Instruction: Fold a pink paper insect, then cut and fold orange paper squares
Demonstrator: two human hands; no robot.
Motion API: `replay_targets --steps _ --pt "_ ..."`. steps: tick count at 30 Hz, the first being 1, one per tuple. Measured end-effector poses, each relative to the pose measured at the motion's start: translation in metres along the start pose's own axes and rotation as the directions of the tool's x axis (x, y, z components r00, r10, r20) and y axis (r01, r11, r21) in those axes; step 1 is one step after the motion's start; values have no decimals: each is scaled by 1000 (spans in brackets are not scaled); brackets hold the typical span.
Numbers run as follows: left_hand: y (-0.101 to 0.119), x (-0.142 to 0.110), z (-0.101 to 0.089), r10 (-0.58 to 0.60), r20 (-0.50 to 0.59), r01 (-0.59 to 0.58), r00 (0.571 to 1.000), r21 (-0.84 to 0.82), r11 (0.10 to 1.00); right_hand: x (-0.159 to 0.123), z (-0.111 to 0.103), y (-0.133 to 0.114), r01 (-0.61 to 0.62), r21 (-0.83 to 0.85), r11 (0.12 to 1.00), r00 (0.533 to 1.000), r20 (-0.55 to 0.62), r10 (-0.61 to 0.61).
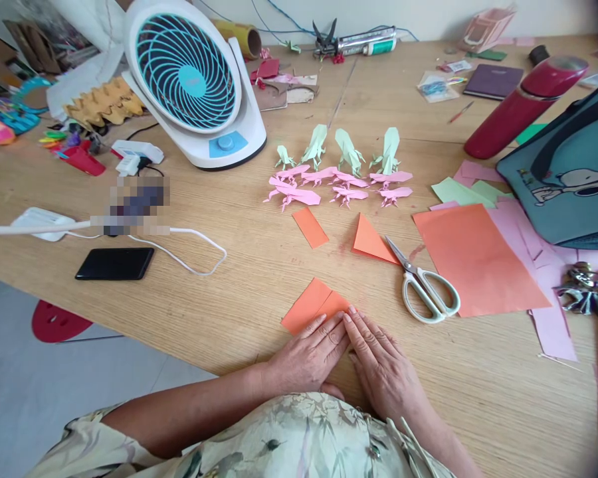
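Observation:
A small orange sheet of paper (305,304) with a crease line across it lies on the wooden table close to my body. My left hand (309,352) rests flat on its lower edge, fingers stretched out. At the paper's right corner, my right hand (379,355) presses down with straight fingers, its fingertips meeting those of the left. Part of the paper is hidden under my hands. Beyond it are a small orange rectangle (311,228) and a folded orange triangle (371,239). White-handled scissors (426,292) lie to the right, their blade tip near the triangle.
Several folded pink insects (294,194) and green insects (349,151) stand behind the papers. A large orange sheet (483,265) lies right, beside a red flask (523,109) and a blue bag (568,179). A fan (194,83) and a black phone (114,263) are left.

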State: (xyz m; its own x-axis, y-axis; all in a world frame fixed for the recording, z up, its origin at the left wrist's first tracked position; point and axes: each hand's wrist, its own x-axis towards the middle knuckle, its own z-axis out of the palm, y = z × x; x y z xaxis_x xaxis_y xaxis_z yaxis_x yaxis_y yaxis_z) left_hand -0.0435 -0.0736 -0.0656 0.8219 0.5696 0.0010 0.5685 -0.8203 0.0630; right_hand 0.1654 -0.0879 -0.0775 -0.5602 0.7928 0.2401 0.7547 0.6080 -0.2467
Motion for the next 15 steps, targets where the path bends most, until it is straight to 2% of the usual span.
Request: replay_targets --steps 8,11,15 --pt "3 -3 0 -38 27 36 999 66 997 -1 1 -5 -13 -58 998 1000 15 14" --pt "5 -7 4 -45 -13 46 999 96 994 -2 1 -6 -13 -80 997 999 31 15" --pt "8 -17 9 -68 -78 85 995 238 968 -2 2 -7 -3 -103 995 999 31 6"
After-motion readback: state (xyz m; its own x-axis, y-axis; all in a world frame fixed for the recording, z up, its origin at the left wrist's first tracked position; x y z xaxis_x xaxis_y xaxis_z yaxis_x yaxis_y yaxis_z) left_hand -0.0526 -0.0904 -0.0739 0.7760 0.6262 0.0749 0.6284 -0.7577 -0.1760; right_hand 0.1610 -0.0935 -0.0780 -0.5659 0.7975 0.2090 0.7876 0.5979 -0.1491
